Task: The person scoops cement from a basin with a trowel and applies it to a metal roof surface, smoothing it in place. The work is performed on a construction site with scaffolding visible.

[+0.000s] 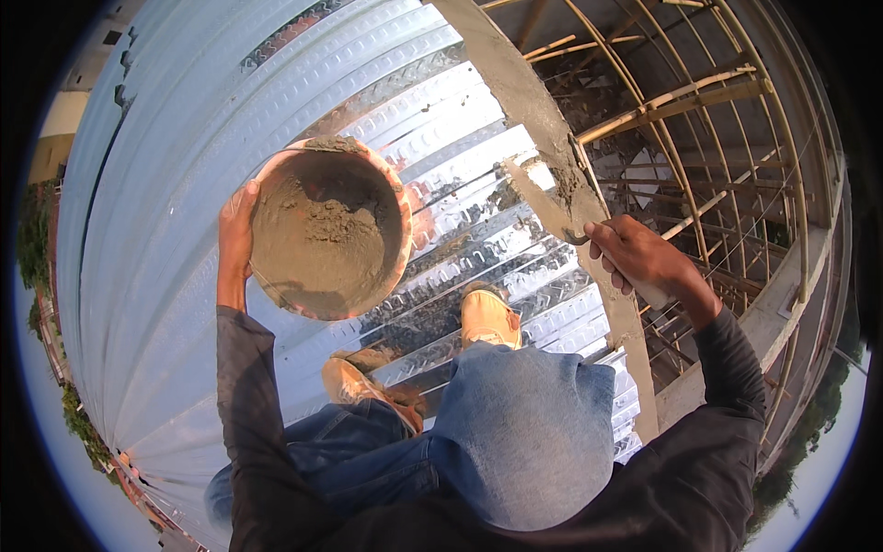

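Note:
My left hand [236,230] grips the left rim of a round pinkish bucket [405,216], its fingers closed on the edge. Wet grey mortar [317,235] fills the bucket's inside, heaped toward the middle and smeared up the wall. On the right, my right hand [639,256] is wrapped round the handle of a trowel [544,204]. Mortar coats its blade, which points up and left over the edge of the metal sheets. Beside the blade runs a band of grey mortar [529,97] along that edge.
Ribbed, shiny metal sheets [184,212] lie under my boots [487,317]. Beyond the mortar band, the right side drops into an open space crossed by bamboo poles [676,103]. A concrete ledge [786,317] borders it. Mortar splashes mark the sheets.

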`<state>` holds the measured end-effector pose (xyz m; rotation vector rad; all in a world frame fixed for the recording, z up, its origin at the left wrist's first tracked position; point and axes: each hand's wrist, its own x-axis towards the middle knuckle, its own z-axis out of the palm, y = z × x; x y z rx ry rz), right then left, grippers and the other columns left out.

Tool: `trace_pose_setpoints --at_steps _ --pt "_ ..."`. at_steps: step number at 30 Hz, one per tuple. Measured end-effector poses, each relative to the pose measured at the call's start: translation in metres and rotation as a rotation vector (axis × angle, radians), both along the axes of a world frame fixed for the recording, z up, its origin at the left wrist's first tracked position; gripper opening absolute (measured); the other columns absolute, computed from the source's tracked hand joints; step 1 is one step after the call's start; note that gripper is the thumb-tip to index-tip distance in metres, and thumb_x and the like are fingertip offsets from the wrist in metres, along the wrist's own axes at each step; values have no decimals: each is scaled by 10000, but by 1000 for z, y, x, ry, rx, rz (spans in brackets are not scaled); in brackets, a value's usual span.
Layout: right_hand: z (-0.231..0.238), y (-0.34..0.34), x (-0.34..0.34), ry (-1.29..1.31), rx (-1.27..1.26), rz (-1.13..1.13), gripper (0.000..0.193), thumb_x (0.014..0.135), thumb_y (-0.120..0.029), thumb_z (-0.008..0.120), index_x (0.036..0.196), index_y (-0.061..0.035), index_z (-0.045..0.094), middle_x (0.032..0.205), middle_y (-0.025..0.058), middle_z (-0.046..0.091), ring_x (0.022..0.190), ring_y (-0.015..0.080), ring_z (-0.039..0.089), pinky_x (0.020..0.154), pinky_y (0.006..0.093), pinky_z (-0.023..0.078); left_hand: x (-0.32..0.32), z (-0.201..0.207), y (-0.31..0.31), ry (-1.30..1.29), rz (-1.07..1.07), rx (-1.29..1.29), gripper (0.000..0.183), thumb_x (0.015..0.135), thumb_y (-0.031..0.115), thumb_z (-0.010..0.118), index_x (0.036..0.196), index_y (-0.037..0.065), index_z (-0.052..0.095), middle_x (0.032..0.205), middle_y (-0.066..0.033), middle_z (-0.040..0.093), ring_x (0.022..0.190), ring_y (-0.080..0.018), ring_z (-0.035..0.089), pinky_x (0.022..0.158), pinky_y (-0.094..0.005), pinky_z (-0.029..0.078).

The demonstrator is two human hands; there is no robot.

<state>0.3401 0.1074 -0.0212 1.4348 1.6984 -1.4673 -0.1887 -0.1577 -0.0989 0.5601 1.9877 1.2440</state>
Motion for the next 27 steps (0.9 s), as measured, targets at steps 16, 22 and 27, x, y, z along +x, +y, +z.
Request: trace_pose_setpoints --at_steps 16,22,27 --pt "-33 -3 -72 376 18 -310 551 1131 -516 550 1171 25 644 816 18 556 629 106 539 552 309 496 85 68 70 273 -248 -36 504 1036 495 782 763 128 572 735 99 425 691 -56 364 605 -287 333" --pt "6 -38 -37 434 1111 390 396 1100 -403 640 1225 -29 665 878 104 674 707 272 677 654 391 527 132 78 83 434 -159 -62 618 1012 529 780 747 10 573 633 -73 486 616 -180 465 609 -387 430" --pt "18 -53 -74 188 891 811 327 1116 -350 618 1206 -40 674 870 136 714 724 301 726 700 448 549 169 85 96 538 -233 -15 563 1017 510 788 821 -7 682 653 -16 517 656 -117 434 605 -355 411"
